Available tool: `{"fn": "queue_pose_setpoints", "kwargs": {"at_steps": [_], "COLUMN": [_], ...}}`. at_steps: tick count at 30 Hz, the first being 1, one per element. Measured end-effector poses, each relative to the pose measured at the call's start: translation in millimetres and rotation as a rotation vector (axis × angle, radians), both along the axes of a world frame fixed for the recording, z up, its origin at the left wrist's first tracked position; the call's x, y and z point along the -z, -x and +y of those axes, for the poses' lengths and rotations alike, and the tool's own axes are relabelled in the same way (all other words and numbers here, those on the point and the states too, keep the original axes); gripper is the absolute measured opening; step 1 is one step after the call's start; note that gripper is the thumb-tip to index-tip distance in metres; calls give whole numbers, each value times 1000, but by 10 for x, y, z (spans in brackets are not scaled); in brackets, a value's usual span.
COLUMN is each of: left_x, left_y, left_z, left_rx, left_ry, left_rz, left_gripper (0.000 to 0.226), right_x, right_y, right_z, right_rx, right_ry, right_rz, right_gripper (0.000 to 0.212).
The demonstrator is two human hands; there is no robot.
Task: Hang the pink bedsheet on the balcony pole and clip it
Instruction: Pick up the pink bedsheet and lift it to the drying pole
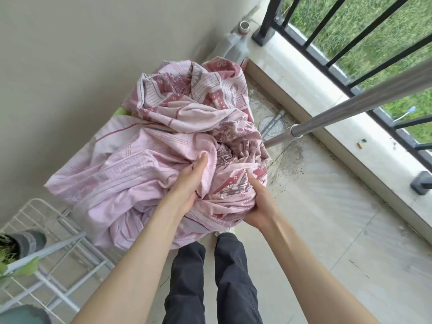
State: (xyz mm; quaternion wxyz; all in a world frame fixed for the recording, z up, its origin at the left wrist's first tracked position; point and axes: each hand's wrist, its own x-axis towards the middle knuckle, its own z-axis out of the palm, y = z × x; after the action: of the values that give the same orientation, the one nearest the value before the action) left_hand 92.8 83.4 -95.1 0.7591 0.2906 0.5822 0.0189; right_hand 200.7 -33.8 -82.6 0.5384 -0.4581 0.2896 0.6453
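A crumpled pink bedsheet (163, 127) with dark red patterned bands fills the middle of the view as a big bundle in front of me. My left hand (190, 181) grips a fold on its near side, fingers dug into the cloth. Lower right on the bundle, my right hand (258, 204) clutches the sheet from beneath. A shiny metal pole (364, 101) runs from the bundle's right edge up toward the upper right, beside the railing. No clips are visible.
A black balcony railing (346, 50) on a pale ledge (350, 146) lines the right side, grass beyond. A beige wall (70, 54) stands left. A white wire rack (53, 232) and a potted plant (21, 244) sit at lower left. My dark-trousered legs (210, 277) stand below.
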Motion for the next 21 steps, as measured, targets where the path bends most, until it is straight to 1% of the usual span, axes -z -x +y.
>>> {"fn": "queue_pose_setpoints", "kwargs": {"at_steps": [1, 4, 5, 7, 10, 14, 16, 18, 21], "left_x": [-121, -508, -655, -916, -1312, -1770, -2008, -2234, -2601], "left_y": [1, 62, 89, 149, 241, 375, 424, 487, 572], "left_z": [2, 48, 62, 107, 185, 308, 385, 470, 622], "left_rx": [81, 197, 212, 189, 111, 34, 42, 78, 175], "left_ry": [-97, -396, -476, -576, -630, -682, -713, -726, -758], "left_rz": [-1, 56, 63, 51, 38, -49, -73, -83, -124], "left_gripper": [76, 54, 49, 44, 40, 38, 38, 39, 41], "right_x": [-61, -304, -405, -635, -985, -1443, -1682, -1934, -2312], "right_y": [-2, 11, 25, 50, 65, 75, 94, 111, 146], "right_z": [-12, 19, 47, 114, 216, 363, 452, 542, 690], "right_rx": [-9, -59, -80, -112, -81, -21, -16, -22, -115], "right_ry": [-44, -126, -142, -168, -209, -331, -379, -407, -417], "right_rz": [-1, -87, -129, -221, -306, -276, -262, -287, -361], "right_gripper": [52, 53, 50, 40, 37, 38, 46, 48, 50]}}
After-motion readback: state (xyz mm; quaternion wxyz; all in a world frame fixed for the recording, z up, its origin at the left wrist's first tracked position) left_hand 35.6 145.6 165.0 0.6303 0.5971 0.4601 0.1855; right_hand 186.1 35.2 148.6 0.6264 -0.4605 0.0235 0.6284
